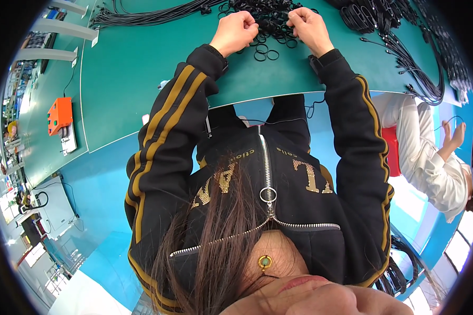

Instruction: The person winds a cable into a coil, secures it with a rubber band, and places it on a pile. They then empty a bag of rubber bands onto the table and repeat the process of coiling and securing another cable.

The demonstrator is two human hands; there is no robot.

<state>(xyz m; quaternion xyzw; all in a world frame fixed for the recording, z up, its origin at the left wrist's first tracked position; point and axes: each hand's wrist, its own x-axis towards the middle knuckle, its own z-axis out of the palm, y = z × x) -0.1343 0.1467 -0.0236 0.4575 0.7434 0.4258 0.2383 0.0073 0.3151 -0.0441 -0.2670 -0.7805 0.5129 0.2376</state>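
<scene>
"Was any writing seen nearest the camera?"

"Yes. Gold lettering (306,176), large and studded, was carried on the black jacket (231,142), split by a silver zip (266,157)."

"And past the sleeves?"

"The left hand (235,32) and the right hand (310,30) were held apart above the green table (142,68), both with fingers curled and thumb bent in. Whether anything was pinched in either could not be told."

"Where were the black rings (270,23)?"

"They were heaped between and just beyond the hands; two loose rings (267,54) were left on the near side."

"What else was noticed?"

"Straight black cables (157,17) were laid to the left and coiled cables (357,17) to the right. White tags (95,38) were seen on pale arms (65,27) at the left, their print too small to be read. An orange box (61,115) was placed nearby. At the right, a co-worker in white (431,173) was seen."
</scene>
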